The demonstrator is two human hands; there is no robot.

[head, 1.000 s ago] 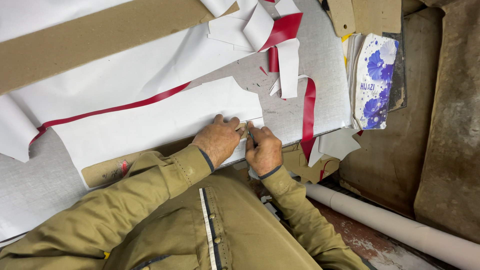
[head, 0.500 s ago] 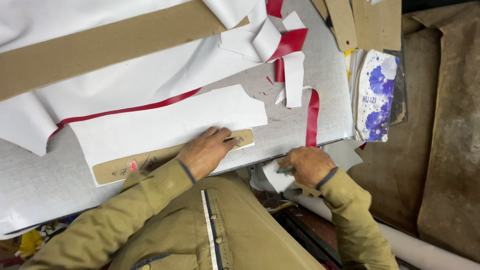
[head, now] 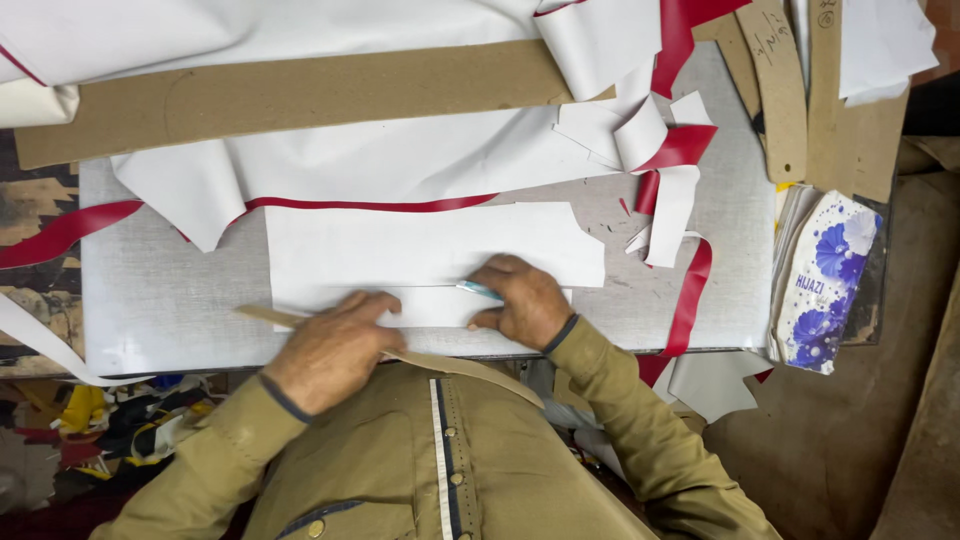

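While the grey table [head: 160, 300] bears a white sheet [head: 420, 250] lying at its middle, the left hand [head: 335, 350] presses flat on a brown strip [head: 400, 355] at the near edge, and the right hand [head: 525, 300] pinches a small blue-handled knife [head: 480, 291] on the sheet.

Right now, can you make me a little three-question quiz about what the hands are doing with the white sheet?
1. True or false: the right hand holds a thin light-blue tool against the white sheet.
2. What does the left hand press down on? A) a tan cardboard strip B) a flowered packet C) a red strip
3. What colour is the metal table?

Key: 1 true; 2 A; 3 grey.
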